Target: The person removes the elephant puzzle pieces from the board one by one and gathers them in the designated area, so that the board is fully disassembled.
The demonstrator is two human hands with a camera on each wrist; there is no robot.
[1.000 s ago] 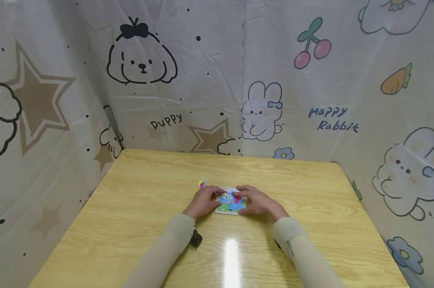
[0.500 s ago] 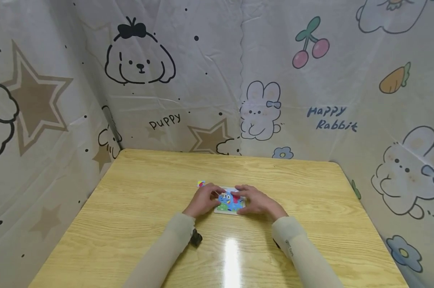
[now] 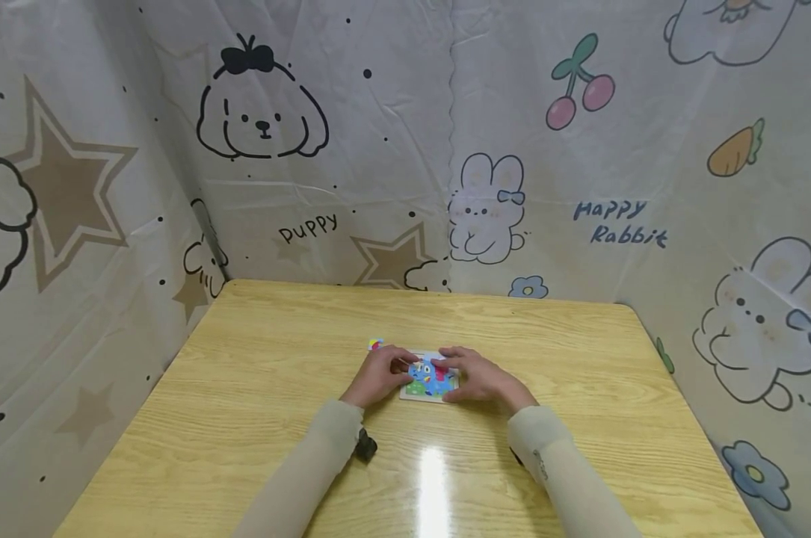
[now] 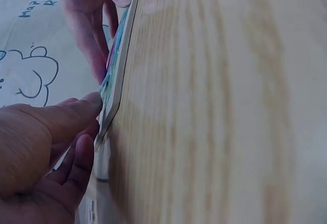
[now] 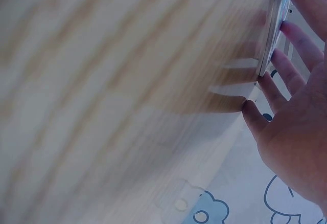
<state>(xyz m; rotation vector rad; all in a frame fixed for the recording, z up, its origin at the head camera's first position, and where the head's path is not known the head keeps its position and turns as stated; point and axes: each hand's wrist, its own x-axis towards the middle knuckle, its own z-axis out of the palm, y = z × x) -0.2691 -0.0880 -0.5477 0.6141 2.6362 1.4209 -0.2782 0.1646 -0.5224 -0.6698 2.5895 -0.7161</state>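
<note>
Lying between left hand, grip unclear, and right hand, grip spread wide, the picture puzzle touches both.

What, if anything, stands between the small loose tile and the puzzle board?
The left hand does: in the head view, its fingers lie between the tile and the upper left of the puzzle board. Nothing else visible stands there.

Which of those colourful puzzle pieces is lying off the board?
The small yellow-and-red piece on the table, just beyond the left hand. The other visible pieces lie together on the puzzle board.
</note>
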